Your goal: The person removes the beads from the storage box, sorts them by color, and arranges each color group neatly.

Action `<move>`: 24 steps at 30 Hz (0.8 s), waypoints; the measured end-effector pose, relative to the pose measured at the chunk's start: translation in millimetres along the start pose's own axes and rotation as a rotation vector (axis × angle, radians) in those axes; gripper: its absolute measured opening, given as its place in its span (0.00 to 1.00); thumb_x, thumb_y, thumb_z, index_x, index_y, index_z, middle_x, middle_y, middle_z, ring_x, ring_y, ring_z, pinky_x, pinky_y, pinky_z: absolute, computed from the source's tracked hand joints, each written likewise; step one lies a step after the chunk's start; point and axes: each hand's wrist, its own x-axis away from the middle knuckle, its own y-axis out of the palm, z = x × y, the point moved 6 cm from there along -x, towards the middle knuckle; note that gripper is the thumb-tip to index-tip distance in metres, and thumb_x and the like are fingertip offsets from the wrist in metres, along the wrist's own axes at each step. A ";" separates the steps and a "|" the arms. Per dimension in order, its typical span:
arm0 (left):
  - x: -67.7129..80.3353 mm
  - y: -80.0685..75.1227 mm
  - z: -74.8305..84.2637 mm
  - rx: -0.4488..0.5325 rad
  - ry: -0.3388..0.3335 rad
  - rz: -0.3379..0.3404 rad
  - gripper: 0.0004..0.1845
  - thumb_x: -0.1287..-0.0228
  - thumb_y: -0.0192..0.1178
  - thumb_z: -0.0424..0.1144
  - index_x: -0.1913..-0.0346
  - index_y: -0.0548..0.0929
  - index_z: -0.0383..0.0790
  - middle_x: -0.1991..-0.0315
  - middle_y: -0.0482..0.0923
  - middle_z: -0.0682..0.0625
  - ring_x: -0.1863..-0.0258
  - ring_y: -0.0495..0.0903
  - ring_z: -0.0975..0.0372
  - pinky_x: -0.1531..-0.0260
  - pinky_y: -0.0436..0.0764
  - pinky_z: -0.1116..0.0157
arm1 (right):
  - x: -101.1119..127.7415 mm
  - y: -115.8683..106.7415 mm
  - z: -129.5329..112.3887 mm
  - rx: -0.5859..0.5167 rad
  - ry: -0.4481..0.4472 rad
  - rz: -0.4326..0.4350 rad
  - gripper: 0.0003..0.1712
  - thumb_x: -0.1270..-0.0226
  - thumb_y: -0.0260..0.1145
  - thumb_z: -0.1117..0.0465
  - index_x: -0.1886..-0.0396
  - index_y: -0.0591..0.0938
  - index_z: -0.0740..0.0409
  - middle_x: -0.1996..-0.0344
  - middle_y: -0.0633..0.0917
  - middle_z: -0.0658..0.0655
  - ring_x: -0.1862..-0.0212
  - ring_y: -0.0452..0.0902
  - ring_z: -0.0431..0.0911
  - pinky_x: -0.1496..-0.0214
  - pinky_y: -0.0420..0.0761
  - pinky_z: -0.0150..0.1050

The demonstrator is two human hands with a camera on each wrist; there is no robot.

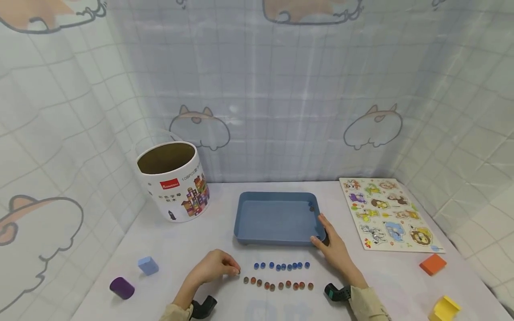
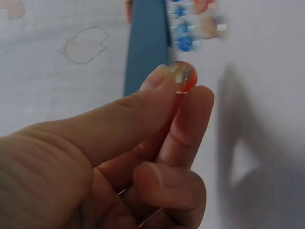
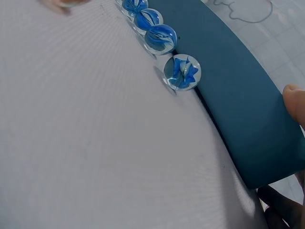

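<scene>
My left hand (image 1: 214, 267) pinches a clear marble with orange-red swirls (image 2: 187, 78) between thumb and fingertips, near the left end of two rows of marbles. The back row is blue marbles (image 1: 271, 265); the front row is reddish-brown marbles (image 1: 267, 286). Behind them lies a shallow blue tray (image 1: 277, 218), with a few dark marbles (image 1: 311, 208) along its right inner side. My right hand (image 1: 337, 252) grips the tray's front right corner, thumb at the front rim and fingers along the right side. In the right wrist view, blue marbles (image 3: 182, 72) sit close by the tray's front wall.
A white block bucket (image 1: 176, 196) stands at the back left. An animal puzzle board (image 1: 385, 214) lies at the right. Loose blocks lie at the sides: light blue (image 1: 148, 265), purple (image 1: 122, 288), orange (image 1: 433, 264) and yellow (image 1: 444, 308). A patterned curtain (image 1: 281, 111) surrounds the table.
</scene>
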 end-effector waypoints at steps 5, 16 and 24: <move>2.7 7.9 -5.8 -0.005 -0.020 -0.022 0.03 0.45 0.70 0.35 0.70 0.89 0.37 0.73 0.85 0.50 0.75 0.71 0.65 0.75 0.69 0.71 | -0.7 -2.2 -0.2 0.006 -0.009 0.015 0.44 0.34 0.66 0.51 0.24 0.57 0.57 0.24 0.56 0.63 0.27 0.55 0.66 0.32 0.58 0.66; -33.5 -8.5 46.8 0.034 0.106 0.042 0.14 0.32 0.60 0.44 0.55 0.86 0.36 0.70 0.84 0.44 0.78 0.73 0.61 0.79 0.69 0.69 | -0.8 -5.1 0.9 0.012 -0.003 0.011 0.44 0.34 0.65 0.51 0.24 0.57 0.56 0.24 0.56 0.63 0.26 0.53 0.66 0.31 0.57 0.66; -109.6 23.2 83.8 0.180 0.095 0.007 0.17 0.28 0.56 0.44 0.46 0.82 0.36 0.61 0.85 0.38 0.81 0.68 0.56 0.79 0.65 0.66 | 0.7 0.7 -1.7 -0.022 -0.026 0.014 0.42 0.33 0.64 0.53 0.24 0.58 0.58 0.25 0.57 0.65 0.26 0.53 0.65 0.31 0.57 0.65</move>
